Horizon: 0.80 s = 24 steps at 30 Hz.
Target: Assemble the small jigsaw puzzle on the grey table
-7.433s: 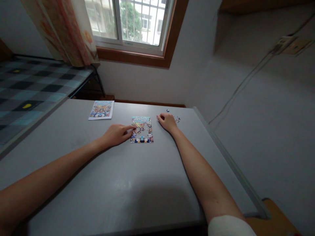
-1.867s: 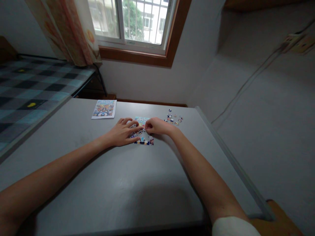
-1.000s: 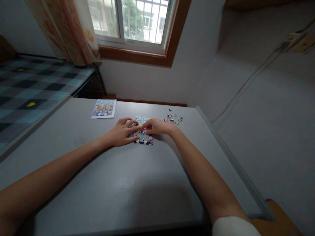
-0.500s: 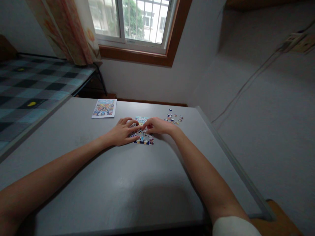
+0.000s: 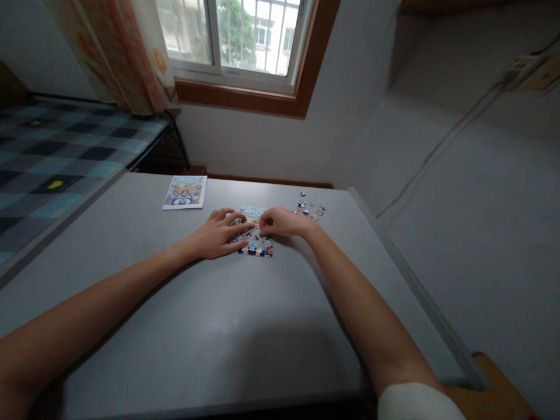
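A partly joined jigsaw puzzle (image 5: 255,252) lies flat on the grey table, with gaps around its middle. Over its left edge rests my left hand (image 5: 221,234), fingers spread and holding nothing. My right hand (image 5: 280,223) is at the puzzle's right side, thumb and forefinger pinched together just above the pieces. Whatever sits in that pinch is too small to make out. Several loose puzzle pieces (image 5: 303,208) are scattered beyond my right hand. Fingers cover parts of the puzzle's left and right sides.
A printed picture sheet (image 5: 185,192) lies at the table's (image 5: 196,326) far left. To the left stands a bed with a checked cover (image 5: 79,151). A wall with a hanging cable (image 5: 431,157) runs along the right, and a window (image 5: 258,38) is ahead.
My right hand has shifted slightly right, and its fingertips have drawn away from my left fingers, uncovering more of the puzzle's middle. The left hand stays in place.
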Available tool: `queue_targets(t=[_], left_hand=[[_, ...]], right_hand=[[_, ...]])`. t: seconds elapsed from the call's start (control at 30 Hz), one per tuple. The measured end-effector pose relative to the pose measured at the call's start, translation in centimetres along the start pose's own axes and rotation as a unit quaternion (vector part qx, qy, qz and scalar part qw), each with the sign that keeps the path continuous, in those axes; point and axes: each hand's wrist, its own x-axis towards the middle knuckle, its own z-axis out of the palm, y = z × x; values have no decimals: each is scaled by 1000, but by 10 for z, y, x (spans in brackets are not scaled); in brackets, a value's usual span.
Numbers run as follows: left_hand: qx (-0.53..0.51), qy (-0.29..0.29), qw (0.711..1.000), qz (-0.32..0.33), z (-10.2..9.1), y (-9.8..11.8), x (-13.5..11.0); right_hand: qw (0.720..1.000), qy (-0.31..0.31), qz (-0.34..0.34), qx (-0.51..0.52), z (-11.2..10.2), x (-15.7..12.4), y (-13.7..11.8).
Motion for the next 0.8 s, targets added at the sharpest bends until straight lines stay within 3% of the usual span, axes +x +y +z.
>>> queue_targets(t=[0.4, 0.8], left_hand=[[-9, 0, 1000, -3, 0, 0, 0], [-15, -4, 1000, -2, 1, -1, -1]], right_hand=[[1000, -17, -11, 21, 1, 0, -2], [999, 12, 10, 45, 1, 1, -3]])
